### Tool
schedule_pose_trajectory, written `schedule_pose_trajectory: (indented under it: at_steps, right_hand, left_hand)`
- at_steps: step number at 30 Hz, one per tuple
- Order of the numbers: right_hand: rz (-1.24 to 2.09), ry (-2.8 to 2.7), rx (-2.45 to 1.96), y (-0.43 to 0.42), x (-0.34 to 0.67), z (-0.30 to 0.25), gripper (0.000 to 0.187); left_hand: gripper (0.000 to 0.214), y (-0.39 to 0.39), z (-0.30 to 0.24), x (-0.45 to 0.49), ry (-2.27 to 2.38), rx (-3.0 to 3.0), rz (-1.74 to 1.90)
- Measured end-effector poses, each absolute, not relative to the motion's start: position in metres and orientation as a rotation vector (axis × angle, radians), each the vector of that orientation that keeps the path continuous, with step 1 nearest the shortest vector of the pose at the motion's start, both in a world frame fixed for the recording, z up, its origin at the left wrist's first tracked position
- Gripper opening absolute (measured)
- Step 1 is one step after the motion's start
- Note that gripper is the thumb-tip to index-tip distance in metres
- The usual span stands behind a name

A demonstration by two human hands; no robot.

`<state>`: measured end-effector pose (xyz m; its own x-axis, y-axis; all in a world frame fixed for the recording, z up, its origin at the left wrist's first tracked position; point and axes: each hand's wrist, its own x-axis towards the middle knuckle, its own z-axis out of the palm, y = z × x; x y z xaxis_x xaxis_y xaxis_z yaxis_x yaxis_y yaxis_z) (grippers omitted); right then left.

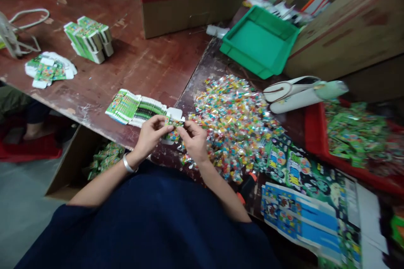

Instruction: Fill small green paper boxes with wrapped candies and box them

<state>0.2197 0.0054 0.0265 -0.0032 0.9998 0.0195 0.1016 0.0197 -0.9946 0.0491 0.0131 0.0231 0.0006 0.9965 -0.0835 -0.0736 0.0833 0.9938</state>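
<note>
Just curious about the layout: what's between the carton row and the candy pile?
In the head view, a small box, held by the left hand and right hand.

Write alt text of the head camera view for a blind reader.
A person's left hand and right hand hold a small printed carton, its white flap showing, over a worn reddish table. A row of green cartons lies beside the left hand, a heap of clear-wrapped colourful pieces beside the right, and a green tray farther back.
</note>
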Motion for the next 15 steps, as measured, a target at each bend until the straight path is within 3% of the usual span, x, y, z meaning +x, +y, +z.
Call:
schedule_pose_trajectory:
  at_steps: [3,6,13,15]
  right_hand:
    - [1.112,-1.18,-1.255,0.002,0.214,0.024,0.026]
    - [1.019,-1.159,-1.245,0.005,0.215,0.02,0.045]
    - [0.805,-1.32,-1.28,0.009,0.22,0.017,0.015]
    - [0.733,-1.356,-1.296,0.01,0.22,0.018,0.016]
  left_hand:
    - [0.059,0.004,0.029,0.056,1.286,1.115,1.313]
    - [0.06,0.004,0.023,0.055,1.301,1.154,1.107]
    - [0.051,0.025,0.014,0.048,1.033,1.183,0.905]
    - [0.053,0.026,0.016,0.046,1.036,1.174,0.86]
